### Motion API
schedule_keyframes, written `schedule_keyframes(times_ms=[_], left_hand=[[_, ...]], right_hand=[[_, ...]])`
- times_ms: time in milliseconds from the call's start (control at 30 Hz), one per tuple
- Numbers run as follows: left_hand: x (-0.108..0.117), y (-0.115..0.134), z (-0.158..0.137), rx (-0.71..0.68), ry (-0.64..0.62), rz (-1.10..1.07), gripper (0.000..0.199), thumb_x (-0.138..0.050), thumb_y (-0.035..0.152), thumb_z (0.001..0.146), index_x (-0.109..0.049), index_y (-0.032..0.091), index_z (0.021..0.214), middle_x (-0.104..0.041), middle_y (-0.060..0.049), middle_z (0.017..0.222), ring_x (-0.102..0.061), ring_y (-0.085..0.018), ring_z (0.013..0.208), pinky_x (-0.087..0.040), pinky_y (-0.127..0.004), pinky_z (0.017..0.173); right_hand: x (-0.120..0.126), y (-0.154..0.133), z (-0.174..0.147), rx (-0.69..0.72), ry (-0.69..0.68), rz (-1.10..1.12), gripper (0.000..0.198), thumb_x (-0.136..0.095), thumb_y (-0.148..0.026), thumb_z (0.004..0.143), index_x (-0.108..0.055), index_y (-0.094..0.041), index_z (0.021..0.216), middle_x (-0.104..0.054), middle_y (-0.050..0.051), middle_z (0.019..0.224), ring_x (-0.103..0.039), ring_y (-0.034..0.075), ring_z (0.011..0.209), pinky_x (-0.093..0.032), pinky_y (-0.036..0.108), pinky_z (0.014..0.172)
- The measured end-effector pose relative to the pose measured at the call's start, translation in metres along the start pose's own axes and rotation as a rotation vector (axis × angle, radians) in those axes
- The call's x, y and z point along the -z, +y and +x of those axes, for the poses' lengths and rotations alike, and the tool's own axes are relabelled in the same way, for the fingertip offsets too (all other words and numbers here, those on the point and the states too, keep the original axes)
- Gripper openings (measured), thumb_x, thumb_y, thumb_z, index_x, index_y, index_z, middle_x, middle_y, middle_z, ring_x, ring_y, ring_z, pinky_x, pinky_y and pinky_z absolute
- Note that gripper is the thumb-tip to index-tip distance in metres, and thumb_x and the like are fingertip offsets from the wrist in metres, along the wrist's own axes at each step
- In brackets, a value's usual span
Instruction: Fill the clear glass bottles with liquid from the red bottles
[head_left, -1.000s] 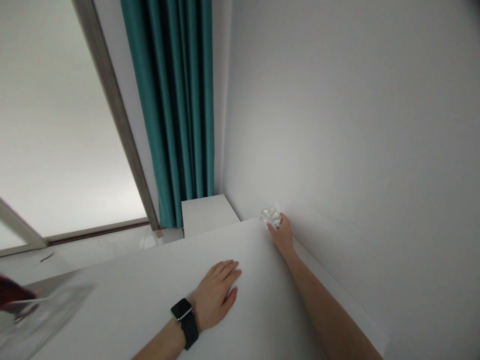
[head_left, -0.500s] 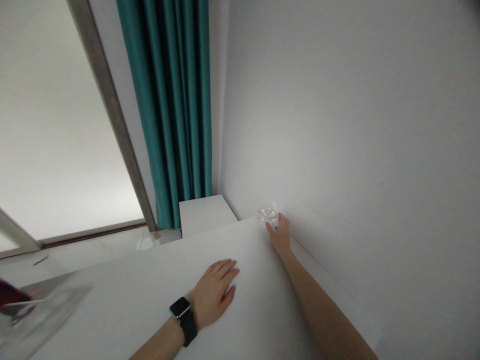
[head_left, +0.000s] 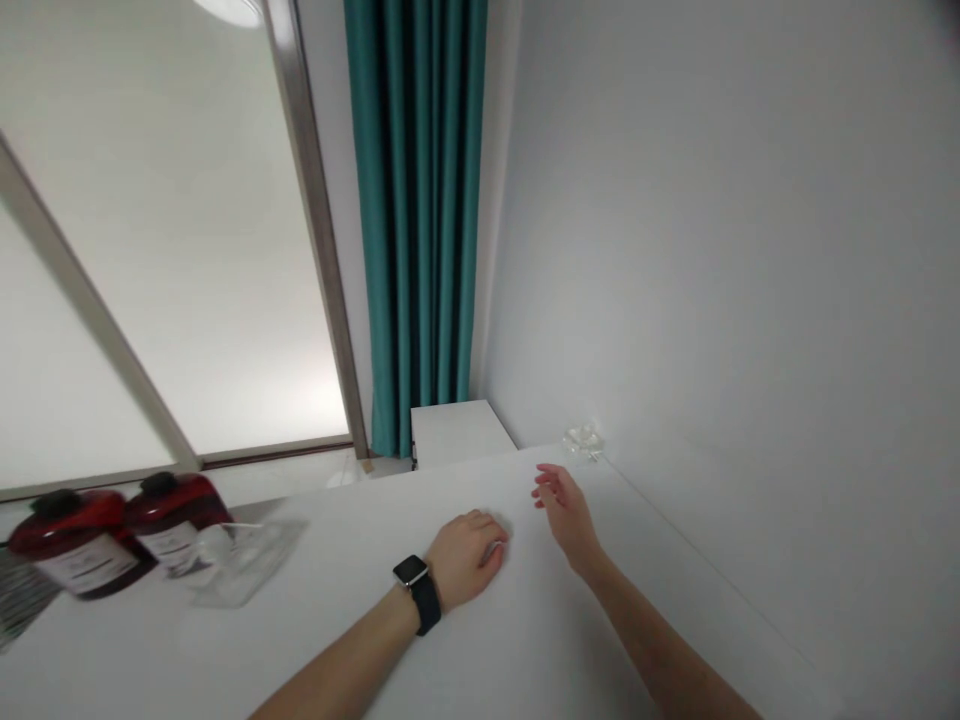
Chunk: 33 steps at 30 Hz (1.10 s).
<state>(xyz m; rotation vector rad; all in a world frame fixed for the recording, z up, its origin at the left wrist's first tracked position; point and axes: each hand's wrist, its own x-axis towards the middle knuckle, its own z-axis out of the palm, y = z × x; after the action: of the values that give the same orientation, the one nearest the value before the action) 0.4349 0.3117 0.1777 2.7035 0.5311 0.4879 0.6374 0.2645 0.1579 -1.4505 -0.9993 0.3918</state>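
Observation:
My left hand (head_left: 466, 560), with a black watch (head_left: 416, 585) on its wrist, lies on the white tabletop (head_left: 360, 630). Its fingers are loosely bent, thumb apart, around nothing that shows. My right hand (head_left: 566, 512) is over the table to the right of it, empty, with thumb and fingers apart. Just beyond its fingers, a small clear, crinkled item (head_left: 583, 440) lies at the table's far corner against the wall. Whether it is plastic wrapping or a shaped piece, I cannot tell.
Two dark red bottles (head_left: 176, 522) with black caps and white labels stand at the left. Beside them is a blurred clear tray-like object (head_left: 259, 565). A grey textured item (head_left: 26, 590) is at the left edge. A white cabinet (head_left: 461, 435), green curtain (head_left: 420, 220) and wall (head_left: 712, 300) lie beyond.
My right hand has let go of the clear crinkled item and drawn back toward me. My left hand's fingers have bent a little. The view has swung left, showing the red bottles.

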Motion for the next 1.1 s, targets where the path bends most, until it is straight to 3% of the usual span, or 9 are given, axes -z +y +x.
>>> schedule_keyframes(times_ms=[100,300,533,700,867,1100], left_hand=[[0.023,-0.005,-0.024,0.046,0.002,0.019,0.02,-0.051,0.014,0.087,-0.068,0.019,0.097,-0.072,-0.006,0.096,-0.065,-0.023,0.093,-0.051,-0.034,0.085],[0.06,-0.014,-0.091,0.156,0.028,0.045,0.022,-0.05,0.015,0.088,-0.068,0.021,0.097,-0.072,-0.004,0.093,-0.066,-0.021,0.091,-0.05,-0.031,0.083],[0.083,-0.021,-0.164,0.309,0.057,0.056,0.024,-0.048,0.014,0.087,-0.069,0.02,0.097,-0.072,-0.005,0.094,-0.066,-0.021,0.091,-0.049,-0.03,0.081],[0.086,-0.034,-0.205,0.432,0.143,0.023,0.023,-0.047,0.015,0.088,-0.069,0.019,0.096,-0.072,-0.006,0.093,-0.066,-0.021,0.088,-0.049,-0.029,0.079],[0.081,-0.044,-0.229,0.474,0.249,0.025,0.023,-0.047,0.016,0.089,-0.07,0.018,0.094,-0.072,-0.007,0.09,-0.065,-0.022,0.088,-0.049,-0.031,0.082],[0.082,-0.045,-0.236,0.45,0.427,0.005,0.02,-0.047,0.018,0.088,-0.067,0.019,0.087,-0.069,-0.004,0.081,-0.063,-0.019,0.077,-0.048,-0.029,0.074]], right_hand=[[-0.028,-0.025,-0.022,-0.071,-0.159,0.128,0.028,-0.054,-0.041,0.083,-0.06,-0.02,0.1,-0.062,0.0,0.075,-0.062,0.017,0.062,-0.053,0.032,0.06],[-0.087,-0.062,-0.067,-0.159,-0.449,0.28,0.025,-0.059,-0.038,0.08,-0.063,-0.02,0.096,-0.062,-0.001,0.072,-0.06,0.015,0.06,-0.049,0.03,0.059],[-0.14,-0.083,-0.105,-0.211,-0.689,0.319,0.026,-0.062,-0.039,0.077,-0.063,-0.021,0.096,-0.062,-0.003,0.071,-0.06,0.016,0.063,-0.046,0.031,0.065],[-0.154,-0.091,-0.124,-0.244,-0.789,0.298,0.026,-0.06,-0.035,0.077,-0.063,-0.021,0.1,-0.063,-0.002,0.075,-0.061,0.016,0.067,-0.046,0.031,0.068],[-0.16,-0.083,-0.141,-0.24,-0.804,0.267,0.029,-0.058,-0.039,0.078,-0.062,-0.021,0.1,-0.062,-0.001,0.077,-0.061,0.018,0.07,-0.046,0.033,0.071],[-0.159,-0.067,-0.157,-0.07,-0.792,0.172,0.024,-0.06,-0.037,0.08,-0.065,-0.023,0.099,-0.061,0.001,0.079,-0.059,0.019,0.075,-0.046,0.032,0.073]])
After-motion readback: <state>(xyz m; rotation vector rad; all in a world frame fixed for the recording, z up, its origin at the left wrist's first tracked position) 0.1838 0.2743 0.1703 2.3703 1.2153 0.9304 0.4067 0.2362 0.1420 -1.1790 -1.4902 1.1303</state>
